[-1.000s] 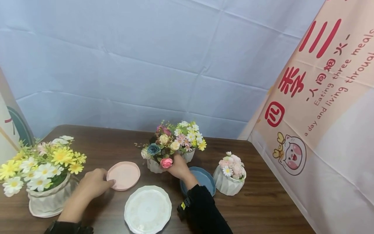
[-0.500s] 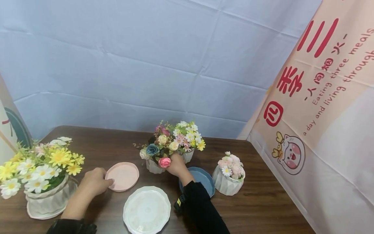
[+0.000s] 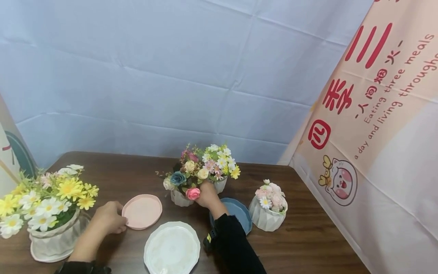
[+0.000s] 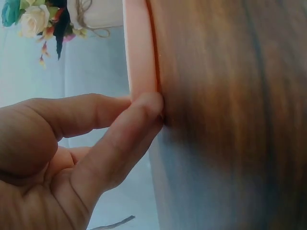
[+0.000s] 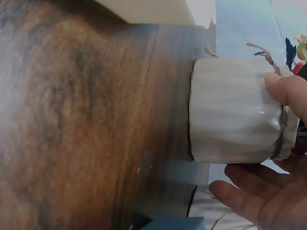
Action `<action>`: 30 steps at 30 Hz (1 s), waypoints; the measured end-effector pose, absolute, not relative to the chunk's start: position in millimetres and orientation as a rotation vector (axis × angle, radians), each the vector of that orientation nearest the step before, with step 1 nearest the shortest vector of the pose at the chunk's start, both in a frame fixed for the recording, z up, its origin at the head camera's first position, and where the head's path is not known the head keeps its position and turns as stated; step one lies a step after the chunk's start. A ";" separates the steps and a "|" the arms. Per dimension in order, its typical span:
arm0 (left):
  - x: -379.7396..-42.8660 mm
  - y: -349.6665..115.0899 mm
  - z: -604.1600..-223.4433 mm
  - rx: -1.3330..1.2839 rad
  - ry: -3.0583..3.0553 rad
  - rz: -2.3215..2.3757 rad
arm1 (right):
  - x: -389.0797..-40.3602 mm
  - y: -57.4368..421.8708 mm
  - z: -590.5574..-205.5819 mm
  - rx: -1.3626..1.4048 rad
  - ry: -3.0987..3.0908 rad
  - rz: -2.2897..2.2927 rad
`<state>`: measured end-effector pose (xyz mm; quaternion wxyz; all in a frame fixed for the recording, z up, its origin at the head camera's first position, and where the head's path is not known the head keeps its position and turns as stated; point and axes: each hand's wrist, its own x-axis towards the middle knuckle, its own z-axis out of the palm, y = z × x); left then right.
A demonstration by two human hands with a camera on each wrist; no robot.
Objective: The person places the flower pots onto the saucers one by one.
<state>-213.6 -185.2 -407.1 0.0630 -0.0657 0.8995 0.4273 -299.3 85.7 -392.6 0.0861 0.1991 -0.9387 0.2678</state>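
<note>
My left hand [image 3: 109, 219] is at the near left edge of a round pink saucer [image 3: 142, 212]. In the left wrist view the thumb and a finger [image 4: 112, 148] pinch the saucer's edge, low over the wood. My right hand [image 3: 207, 196] holds a white ribbed flowerpot [image 5: 235, 110] tied with twine, thumb on one side, fingers along the other. Roses in pink, cream and blue [image 3: 186, 171] fill this pot. Just behind it stands a second pot of white and yellow daisies [image 3: 224, 160].
A white scalloped plate [image 3: 172, 247] lies in front, between the arms. Beneath the right forearm is a blue saucer [image 3: 241, 213]. To its right stands a white pot [image 3: 268, 215] of pale pink flowers. A large daisy pot [image 3: 54, 238] sits on a saucer at left.
My left thumb has slid from over the pink saucer's rim down to its near left edge. The right hand keeps its place at the rose pot. The head view has shifted slightly.
</note>
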 end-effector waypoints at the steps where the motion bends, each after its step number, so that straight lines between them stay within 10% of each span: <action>1: -213.2 -184.7 -407.8 -0.211 2.704 1.308 | -299.4 86.0 -393.4 0.598 -2.801 0.785; 30: -209.7 -185.8 -396.1 -0.219 2.659 1.439 | -299.4 86.2 -392.8 0.599 -2.799 0.808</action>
